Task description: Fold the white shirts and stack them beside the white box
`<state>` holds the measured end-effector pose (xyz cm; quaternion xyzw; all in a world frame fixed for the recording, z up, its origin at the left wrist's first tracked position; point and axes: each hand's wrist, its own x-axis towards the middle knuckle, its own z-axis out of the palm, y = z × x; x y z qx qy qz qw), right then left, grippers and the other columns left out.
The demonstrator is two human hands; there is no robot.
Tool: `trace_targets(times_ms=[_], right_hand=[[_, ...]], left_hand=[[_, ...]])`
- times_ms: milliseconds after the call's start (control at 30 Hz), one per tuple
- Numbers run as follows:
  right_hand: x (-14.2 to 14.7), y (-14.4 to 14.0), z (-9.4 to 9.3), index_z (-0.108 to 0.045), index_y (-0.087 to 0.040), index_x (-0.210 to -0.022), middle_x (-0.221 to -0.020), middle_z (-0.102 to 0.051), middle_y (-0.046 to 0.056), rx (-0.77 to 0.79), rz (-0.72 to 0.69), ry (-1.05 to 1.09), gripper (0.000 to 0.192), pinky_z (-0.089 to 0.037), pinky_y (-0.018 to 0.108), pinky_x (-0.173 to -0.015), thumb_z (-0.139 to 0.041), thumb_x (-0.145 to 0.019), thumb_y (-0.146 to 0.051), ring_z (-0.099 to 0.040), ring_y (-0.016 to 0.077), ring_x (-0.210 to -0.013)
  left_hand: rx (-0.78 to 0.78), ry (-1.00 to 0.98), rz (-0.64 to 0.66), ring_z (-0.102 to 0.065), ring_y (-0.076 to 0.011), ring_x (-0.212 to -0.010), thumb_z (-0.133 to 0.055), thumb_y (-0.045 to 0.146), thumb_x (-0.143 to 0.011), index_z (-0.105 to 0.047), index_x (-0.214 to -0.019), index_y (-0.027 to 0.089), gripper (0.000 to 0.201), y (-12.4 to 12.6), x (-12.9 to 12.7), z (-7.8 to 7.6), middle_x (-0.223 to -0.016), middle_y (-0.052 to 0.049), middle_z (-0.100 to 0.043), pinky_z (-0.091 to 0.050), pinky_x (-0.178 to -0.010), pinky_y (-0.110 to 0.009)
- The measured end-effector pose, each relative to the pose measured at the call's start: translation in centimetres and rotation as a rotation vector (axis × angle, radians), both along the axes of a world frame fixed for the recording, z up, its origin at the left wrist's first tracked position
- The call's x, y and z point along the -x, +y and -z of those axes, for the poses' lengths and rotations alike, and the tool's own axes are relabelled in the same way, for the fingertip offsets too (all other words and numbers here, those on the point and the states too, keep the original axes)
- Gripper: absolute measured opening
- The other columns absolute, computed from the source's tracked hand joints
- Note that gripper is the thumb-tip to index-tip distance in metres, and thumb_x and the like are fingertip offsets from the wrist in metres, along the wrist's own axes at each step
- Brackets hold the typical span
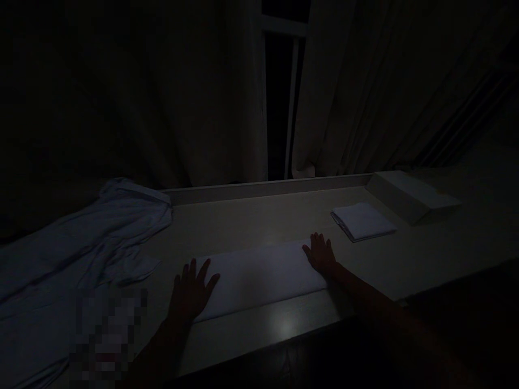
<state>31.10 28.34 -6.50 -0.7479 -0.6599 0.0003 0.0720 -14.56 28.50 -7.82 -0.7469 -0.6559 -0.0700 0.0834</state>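
A long folded white cloth point(259, 275) lies flat across the pale tabletop point(259, 221). My left hand point(190, 292) rests on its left end, fingers spread and palm down. On the right end lies my right hand point(320, 254), also flat with the fingers apart. Neither hand grips the cloth. To the right and a little behind it sits a smaller folded white cloth point(365, 220), squared off in layers. The scene is very dark, so fine detail of the fabric is lost.
Rumpled light garments point(81, 243) are heaped along the left side. A low pale box-like block point(413, 192) stands at the back right. Behind the table's raised back edge point(267, 188) hang dark curtains point(211, 97) with a gap between them. A blurred patch covers the lower left.
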Motion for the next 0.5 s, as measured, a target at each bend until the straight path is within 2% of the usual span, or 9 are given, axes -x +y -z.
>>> trace_targets(times_ms=[67, 133, 267, 367, 433, 500], right_hand=[[2.2, 0.1, -1.5, -0.028, -0.002, -0.152, -0.16, -0.017, 0.019, -0.039, -0.045, -0.007, 0.076, -0.001, 0.056, -0.118, -0.018, -0.099, -0.056, -0.005, 0.0344, -0.15], [6.2, 0.2, -2.8, -0.027, -0.005, -0.153, -0.161, -0.014, 0.016, -0.065, -0.146, 0.025, 0.075, 0.001, 0.053, -0.119, -0.017, -0.099, -0.057, -0.002, 0.0315, -0.15], [18.6, -0.1, -3.6, -0.031, -0.009, -0.152, -0.16, -0.022, 0.015, 0.013, -0.477, 0.211, 0.074, -0.01, 0.051, -0.12, -0.023, -0.099, -0.059, -0.012, 0.0294, -0.15], [27.0, -0.7, -3.0, -0.031, -0.011, -0.152, -0.159, -0.027, 0.013, 0.017, -0.593, 0.294, 0.07, -0.018, 0.052, -0.119, -0.026, -0.099, -0.057, -0.017, 0.029, -0.149], [30.0, -0.9, -2.4, -0.033, -0.013, -0.151, -0.157, -0.032, 0.013, 0.021, -0.621, 0.327, 0.07, -0.023, 0.053, -0.117, -0.026, -0.099, -0.058, -0.023, 0.0301, -0.147], [30.5, -0.9, -2.0, -0.036, -0.012, -0.15, -0.156, -0.035, 0.014, 0.029, -0.61, 0.339, 0.07, -0.024, 0.052, -0.117, -0.025, -0.099, -0.059, -0.026, 0.0303, -0.146]], left_hand=[[0.005, -0.006, -0.007, -0.022, -0.039, -0.147, -0.03, 0.059, -0.092, -0.03, -0.153, 0.023, 0.07, -0.1, 0.0, -0.1, -0.159, -0.018, -0.026, -0.023, -0.111, -0.061], [0.015, -0.007, -0.012, -0.022, -0.0387, -0.147, -0.032, 0.06, -0.092, -0.03, -0.153, 0.024, 0.071, -0.1, -0.1, -0.3, -0.16, -0.017, -0.026, -0.023, -0.112, -0.061], [0.009, 0.021, -0.019, -0.019, -0.0399, -0.147, -0.032, 0.058, -0.092, -0.027, -0.154, 0.021, 0.072, -0.2, -0.1, -0.3, -0.161, -0.02, -0.02, -0.023, -0.112, -0.059], [0.02, 0.033, -0.001, -0.019, -0.0386, -0.148, -0.032, 0.051, -0.095, -0.028, -0.153, 0.022, 0.066, -0.4, 0.2, -0.2, -0.161, -0.02, -0.019, -0.023, -0.113, -0.057], [0.043, 0.03, 0.018, -0.021, -0.037, -0.148, -0.031, 0.043, -0.096, -0.029, -0.153, 0.023, 0.061, -0.5, 0.4, -0.3, -0.161, -0.019, -0.021, -0.023, -0.113, -0.056], [0.044, 0.027, 0.021, -0.022, -0.0368, -0.147, -0.031, 0.043, -0.096, -0.029, -0.153, 0.023, 0.061, -0.5, 0.4, -0.4, -0.161, -0.018, -0.021, -0.023, -0.113, -0.057]])
